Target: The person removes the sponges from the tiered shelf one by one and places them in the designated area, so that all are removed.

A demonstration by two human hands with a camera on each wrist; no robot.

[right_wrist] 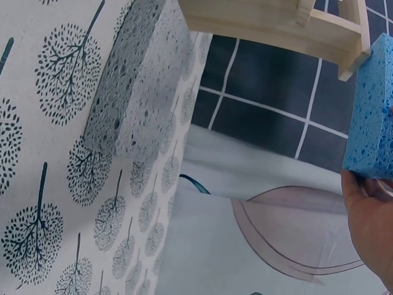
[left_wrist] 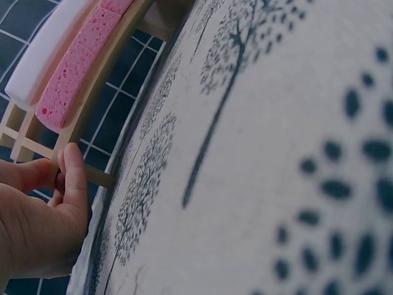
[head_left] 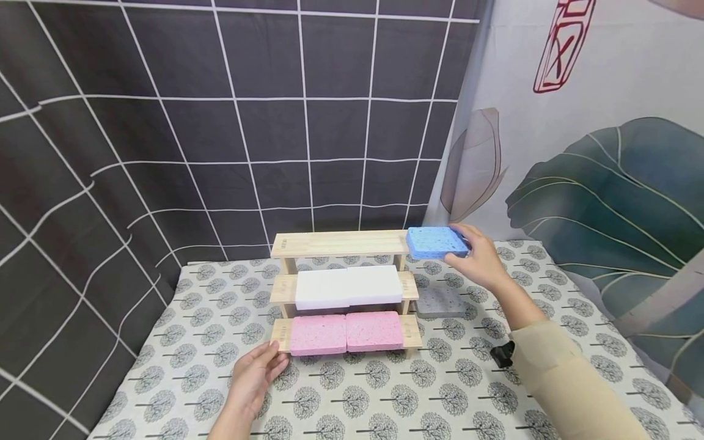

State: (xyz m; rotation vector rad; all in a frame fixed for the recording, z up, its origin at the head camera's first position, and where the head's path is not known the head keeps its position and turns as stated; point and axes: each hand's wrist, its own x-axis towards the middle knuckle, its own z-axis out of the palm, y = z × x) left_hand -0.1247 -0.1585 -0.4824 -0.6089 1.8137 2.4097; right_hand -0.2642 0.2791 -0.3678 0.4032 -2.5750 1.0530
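A three-tier wooden rack (head_left: 330,243) stands on the patterned cloth. Its lowest step carries two pink sponges (head_left: 319,335) side by side, and its middle step two white sponges (head_left: 348,286). The top step is bare wood. At the right end of that top step, my right hand (head_left: 477,256) pinches a blue sponge (head_left: 434,242) between thumb and fingers. My left hand (head_left: 255,376) grips the left end of the lowest step; in the left wrist view its thumb and fingers (left_wrist: 75,178) close around the board's end.
A grey sponge (head_left: 439,302) lies on the cloth (head_left: 352,391) just right of the rack. A small black object (head_left: 503,354) is by the right sleeve. Behind the rack hangs a dark grid-patterned curtain (head_left: 335,128), with a floral cloth (head_left: 594,183) to the right.
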